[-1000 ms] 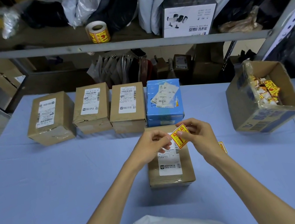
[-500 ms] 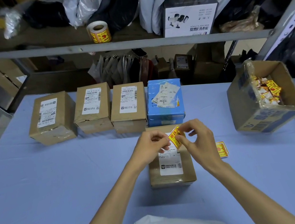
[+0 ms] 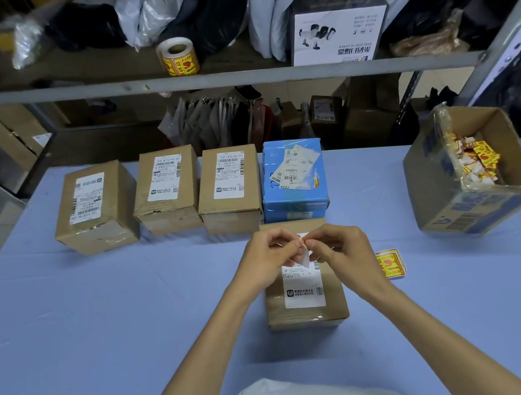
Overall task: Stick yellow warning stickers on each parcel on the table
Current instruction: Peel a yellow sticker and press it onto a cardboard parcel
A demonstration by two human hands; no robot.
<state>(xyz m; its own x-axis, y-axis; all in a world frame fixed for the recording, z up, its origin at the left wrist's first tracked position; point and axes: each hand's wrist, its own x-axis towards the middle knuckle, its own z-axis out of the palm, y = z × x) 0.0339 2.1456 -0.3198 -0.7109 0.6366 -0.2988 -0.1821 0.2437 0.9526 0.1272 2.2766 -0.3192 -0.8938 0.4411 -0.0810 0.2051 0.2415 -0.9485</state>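
1. I see the left hand (image 3: 263,259) and the right hand (image 3: 345,252) meeting above the far end of the nearest brown parcel (image 3: 307,311); both have curled fingers, and each pinches one side of the same small sticker (image 3: 304,255).
2. The sticker hangs between the fingertips with its white side turned to me and a thin orange-yellow edge at its top; I cannot tell whether its backing is on or off; it sits over the upper part of the parcel's white shipping label (image 3: 303,290), though I cannot tell if it touches.
3. That parcel lies flat on the blue table (image 3: 98,313), label up, directly in front of me.
4. A spare yellow warning sticker (image 3: 391,264) lies flat on the table just beside the right wrist.
5. Behind the hands runs a row of four parcels: a left brown parcel (image 3: 97,208), a middle brown parcel (image 3: 165,189), a right brown parcel (image 3: 229,188) and a blue parcel (image 3: 295,184); each brown one carries a white label on top; the blue one has several labels and a small yellow patch at its right edge.
6. To the right, an open carton (image 3: 472,201) stands tilted and holds a heap of yellow and white sticker scraps.
7. On the shelf behind, a sticker roll (image 3: 177,56) stands near a black-and-white scanner box (image 3: 339,30).
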